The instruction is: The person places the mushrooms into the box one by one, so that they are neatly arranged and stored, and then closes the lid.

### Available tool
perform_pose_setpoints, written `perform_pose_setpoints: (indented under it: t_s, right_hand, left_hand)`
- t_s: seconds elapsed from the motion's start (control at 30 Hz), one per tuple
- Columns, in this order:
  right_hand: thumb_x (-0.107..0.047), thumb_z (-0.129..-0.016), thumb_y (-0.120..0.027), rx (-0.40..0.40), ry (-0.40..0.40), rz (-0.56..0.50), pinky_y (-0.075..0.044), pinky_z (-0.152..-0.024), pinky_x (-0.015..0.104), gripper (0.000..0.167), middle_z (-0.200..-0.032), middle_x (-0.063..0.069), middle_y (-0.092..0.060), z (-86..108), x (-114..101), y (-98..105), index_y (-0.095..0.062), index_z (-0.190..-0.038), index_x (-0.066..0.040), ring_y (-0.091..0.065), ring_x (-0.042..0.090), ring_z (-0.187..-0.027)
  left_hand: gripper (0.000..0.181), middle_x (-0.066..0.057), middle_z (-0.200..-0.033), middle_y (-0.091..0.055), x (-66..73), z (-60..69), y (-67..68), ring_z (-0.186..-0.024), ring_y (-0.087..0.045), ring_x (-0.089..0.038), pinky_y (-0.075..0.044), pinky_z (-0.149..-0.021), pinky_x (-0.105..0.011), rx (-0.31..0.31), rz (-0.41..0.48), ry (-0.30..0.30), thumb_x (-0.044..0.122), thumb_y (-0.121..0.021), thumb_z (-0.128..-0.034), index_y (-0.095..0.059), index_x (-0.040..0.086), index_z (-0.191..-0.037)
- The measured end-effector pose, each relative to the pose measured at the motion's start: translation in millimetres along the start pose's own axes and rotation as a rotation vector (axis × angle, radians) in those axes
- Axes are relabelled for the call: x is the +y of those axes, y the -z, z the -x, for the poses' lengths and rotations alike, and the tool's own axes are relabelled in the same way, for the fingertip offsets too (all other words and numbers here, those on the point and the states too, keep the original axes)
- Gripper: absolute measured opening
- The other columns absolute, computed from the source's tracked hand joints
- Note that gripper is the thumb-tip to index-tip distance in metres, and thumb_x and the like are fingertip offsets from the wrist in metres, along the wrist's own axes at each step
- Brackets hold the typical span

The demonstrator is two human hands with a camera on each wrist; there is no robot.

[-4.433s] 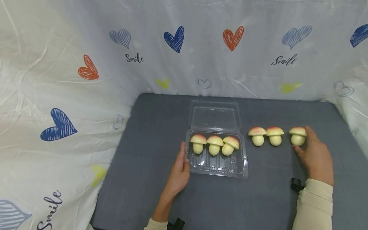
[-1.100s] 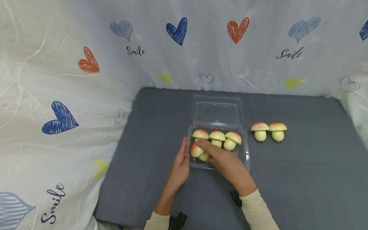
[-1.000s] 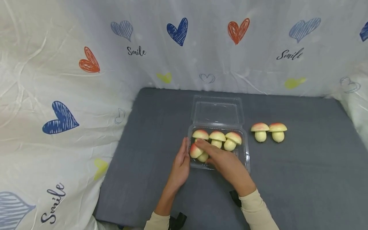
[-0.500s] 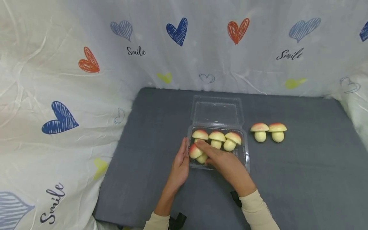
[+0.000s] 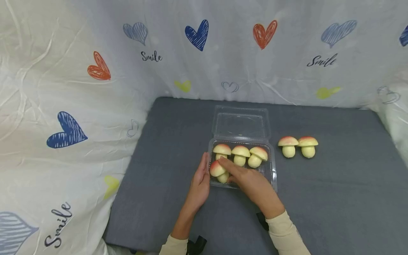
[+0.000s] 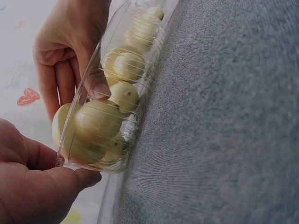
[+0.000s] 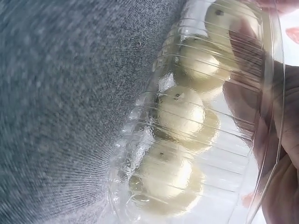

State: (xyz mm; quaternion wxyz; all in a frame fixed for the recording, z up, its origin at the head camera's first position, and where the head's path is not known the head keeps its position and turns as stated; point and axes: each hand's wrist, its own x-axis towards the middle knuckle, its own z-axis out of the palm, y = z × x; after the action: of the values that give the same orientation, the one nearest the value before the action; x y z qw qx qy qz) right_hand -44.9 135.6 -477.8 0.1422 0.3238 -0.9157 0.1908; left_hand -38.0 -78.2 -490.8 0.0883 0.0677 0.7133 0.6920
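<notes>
A clear plastic clamshell box (image 5: 274, 170) lies with its lid folded back, away from the person. Three toy mushrooms, pale yellow with reddish caps, stand in a row along its back, the middle one (image 5: 241, 151) among them. My right hand (image 5: 255, 184) reaches in from the right and holds another toy mushroom (image 5: 217, 169) between fingers and thumb at the front left corner, its stem tilted to the right. Against the box's left wall my left hand (image 5: 199, 187) rests with extended fingers; in the left wrist view its thumb (image 6: 86, 177) touches the lower end of the wall.
Two more toy mushrooms, such as the right one (image 5: 307, 147), lie side by side on the grey cloth-covered table (image 5: 344, 198) right of the box. The transparent lid (image 5: 241, 124) lies flat behind. A white curtain (image 5: 229, 53) with hearts hangs at the back and left.
My right hand went from the rightmost mushroom on the table, brought it left and set it into the box's front left corner. Lately the mushroom turned slightly; my left hand stayed at the box.
</notes>
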Motion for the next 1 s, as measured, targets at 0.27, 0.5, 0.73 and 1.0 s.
perform_pose_setpoints:
  t_s: [0.27,0.5,0.73,1.0]
  right_hand:
    - [-0.022,-0.090,-0.085,0.016,0.015,0.039,-0.058,-0.059,0.031,0.062,-0.116,0.001,-0.078,-2.0,-0.5,-1.5,-0.062,-0.148,-0.022,-0.069,0.012,-0.059]
    - [-0.023,-0.091,-0.085,0.032,0.006,0.008,-0.059,-0.059,0.034,0.059,-0.118,0.002,-0.078,-2.2,0.1,-2.4,-0.064,-0.146,-0.022,-0.072,0.015,-0.065]
    - [-0.025,-0.091,-0.085,0.034,-0.005,-0.015,-0.061,-0.067,0.036,0.061,-0.126,-0.001,-0.077,-2.6,1.7,1.0,-0.063,-0.148,-0.024,-0.077,0.015,-0.084]
    - [-0.024,-0.086,-0.090,0.086,0.013,-0.053,-0.062,-0.069,0.036,0.065,-0.133,-0.002,-0.074,-1.7,4.1,9.0,-0.064,-0.146,-0.020,-0.078,0.015,-0.090]
  left_hand:
    - [0.062,-0.006,-0.177,-0.011,0.5,1.6,0.5,-0.161,-0.013,-0.014,-0.016,-0.128,-0.036,-0.005,0.003,0.007,-0.002,-0.028,-0.1124,-0.005,0.006,-0.170]
    - [0.063,-0.009,-0.177,-0.010,-1.2,-0.5,0.9,-0.161,-0.013,-0.014,-0.015,-0.127,-0.034,-0.010,0.003,0.000,-0.003,-0.027,-0.1116,-0.005,0.004,-0.170]
    - [0.063,-0.009,-0.177,-0.010,-0.9,-1.8,0.7,-0.161,-0.013,-0.015,-0.015,-0.127,-0.033,-0.014,0.009,-0.008,-0.005,-0.027,-0.1108,-0.005,0.004,-0.170]
    - [0.064,-0.010,-0.177,-0.009,-1.2,-1.0,1.2,-0.161,-0.011,-0.015,-0.015,-0.127,-0.034,-0.018,0.014,-0.016,-0.005,-0.026,-0.1105,-0.003,0.004,-0.170]
